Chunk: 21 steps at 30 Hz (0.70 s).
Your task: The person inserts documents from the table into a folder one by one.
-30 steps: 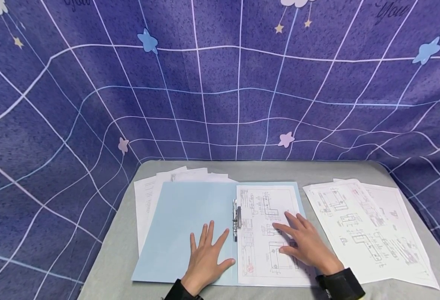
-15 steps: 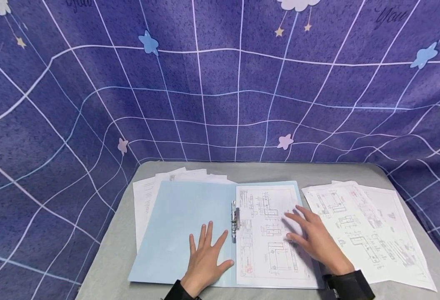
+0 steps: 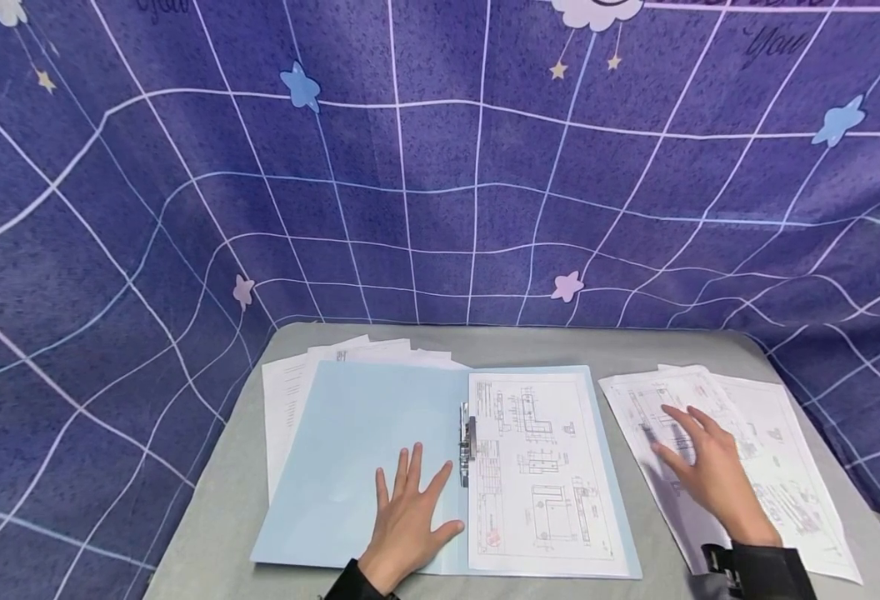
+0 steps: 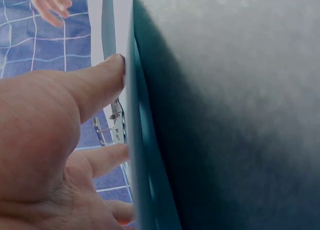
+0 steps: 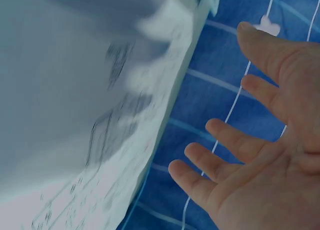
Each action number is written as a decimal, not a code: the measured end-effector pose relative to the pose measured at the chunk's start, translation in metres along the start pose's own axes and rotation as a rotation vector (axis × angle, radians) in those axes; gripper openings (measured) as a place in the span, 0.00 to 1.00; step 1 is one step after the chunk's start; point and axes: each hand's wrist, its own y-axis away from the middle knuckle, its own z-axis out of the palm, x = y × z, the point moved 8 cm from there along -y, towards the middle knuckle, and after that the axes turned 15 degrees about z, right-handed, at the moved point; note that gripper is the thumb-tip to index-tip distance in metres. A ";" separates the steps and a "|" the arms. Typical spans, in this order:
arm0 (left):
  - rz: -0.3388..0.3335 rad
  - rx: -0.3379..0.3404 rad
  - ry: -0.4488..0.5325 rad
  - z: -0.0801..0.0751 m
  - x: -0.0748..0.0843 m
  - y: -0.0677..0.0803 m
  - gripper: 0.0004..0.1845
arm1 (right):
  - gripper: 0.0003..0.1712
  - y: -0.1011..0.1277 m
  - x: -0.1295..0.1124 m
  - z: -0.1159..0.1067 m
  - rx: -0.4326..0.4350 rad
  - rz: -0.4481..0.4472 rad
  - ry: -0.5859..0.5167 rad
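Observation:
A light blue folder (image 3: 380, 433) lies spread on the table, with a metal lever clip (image 3: 466, 442) along its spine. On its right side is a sheet with a technical drawing (image 3: 545, 467). My left hand (image 3: 407, 521) rests flat on the folder's left cover, fingers spread; its thumb (image 4: 102, 84) touches the cover in the left wrist view. Over the right-hand pile of drawing sheets (image 3: 815, 492) hovers my right hand (image 3: 713, 475), fingers spread and slightly bent. The right wrist view shows that palm (image 5: 280, 175) facing the printed sheets (image 5: 95, 145), holding nothing.
White printed papers (image 3: 284, 400) stick out from under the folder's left and back edges. The grey table (image 3: 207, 533) meets a purple-blue grid-patterned cloth (image 3: 440, 208) hanging behind and at the sides.
My right hand has lifted off the drawing in the folder and moved right, over the loose sheets. The left hand keeps its place on the cover.

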 end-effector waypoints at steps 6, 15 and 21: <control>0.002 -0.010 -0.001 0.000 0.000 0.000 0.41 | 0.39 -0.001 0.039 -0.013 0.008 0.090 0.092; -0.008 -0.021 -0.010 0.002 -0.001 -0.001 0.41 | 0.40 0.000 0.096 -0.031 -0.099 0.306 0.272; -0.008 -0.012 -0.008 0.003 -0.003 0.000 0.41 | 0.40 0.005 0.113 -0.041 -0.127 0.303 0.299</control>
